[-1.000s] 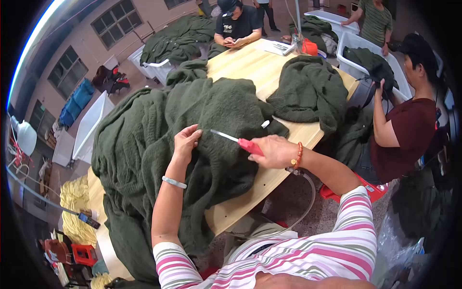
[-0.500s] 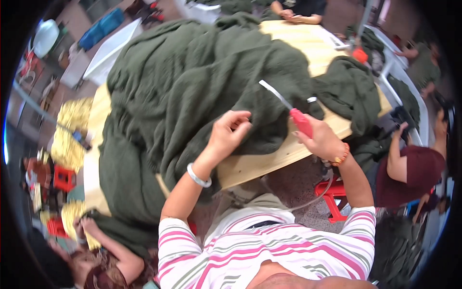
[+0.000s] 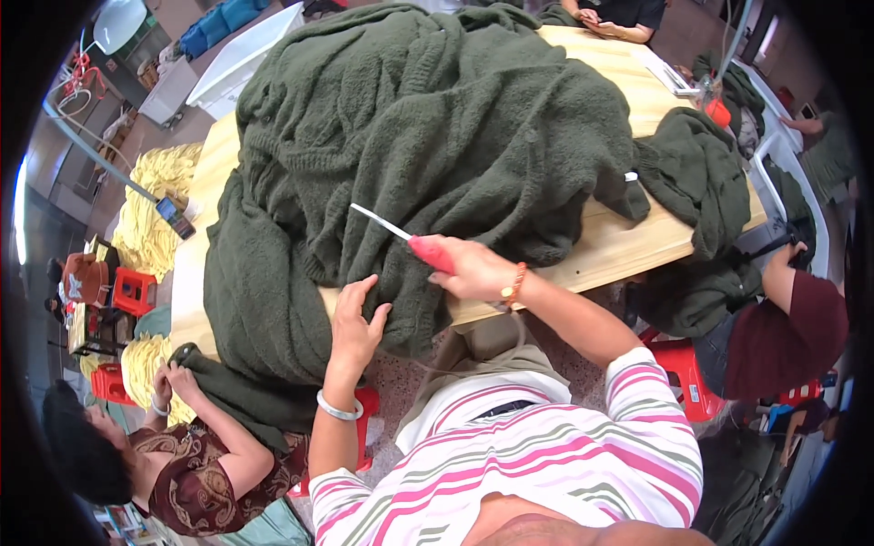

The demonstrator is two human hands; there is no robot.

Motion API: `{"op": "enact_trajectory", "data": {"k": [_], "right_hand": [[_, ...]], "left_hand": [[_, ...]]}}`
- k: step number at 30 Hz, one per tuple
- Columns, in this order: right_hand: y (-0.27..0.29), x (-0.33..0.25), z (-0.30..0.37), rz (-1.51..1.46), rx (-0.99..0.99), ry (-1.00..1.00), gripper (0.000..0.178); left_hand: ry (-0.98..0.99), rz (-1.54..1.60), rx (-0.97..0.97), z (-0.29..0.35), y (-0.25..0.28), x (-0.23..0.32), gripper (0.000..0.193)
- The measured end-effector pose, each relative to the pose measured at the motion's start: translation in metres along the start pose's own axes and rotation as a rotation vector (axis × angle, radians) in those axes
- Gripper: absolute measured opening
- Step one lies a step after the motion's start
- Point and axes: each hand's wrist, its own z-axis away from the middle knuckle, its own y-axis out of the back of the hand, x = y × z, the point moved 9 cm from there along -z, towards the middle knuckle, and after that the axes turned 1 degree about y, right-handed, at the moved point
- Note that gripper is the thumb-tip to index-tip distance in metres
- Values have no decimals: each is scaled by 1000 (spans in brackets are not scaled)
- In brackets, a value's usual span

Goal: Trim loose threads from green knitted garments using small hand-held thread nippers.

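A large heap of dark green knitted garments (image 3: 364,118) covers most of the wooden table. My right hand (image 3: 478,270) is closed around the red handle of a tool (image 3: 431,254). Its long, thin, pale shaft points up and left over the knitwear; the exact kind of tool is unclear. A pale tube appears below my right wrist, but its connection is hidden. At the table's near edge my left hand (image 3: 355,328) is open, thumb and fingers apart, beside the hanging fold of green knit. Whether its fingertips touch the cloth cannot be told.
The wooden table (image 3: 628,241) shows along its near and right sides. Another green garment (image 3: 696,177) lies at its right end. Co-workers sit at left and right; the left one handles green knit. White bins (image 3: 238,68), red stools (image 3: 685,375) and piles of yellow cloth (image 3: 159,200) stand around.
My right hand has carried the red-handled tool to the left, across the garments. My left hand has moved down and left, its fingers spreading. The view has shifted slightly.
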Motion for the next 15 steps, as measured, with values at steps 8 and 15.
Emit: {"op": "enact_trajectory", "data": {"k": [8,15], "right_hand": [[11,17,32,-32,164,-27,61],[17,-22,62,-8,186,69,61]], "left_hand": [[-192,-218,276,38,-4,44,66],[-266,-627,419,71,-15,82,60]]}}
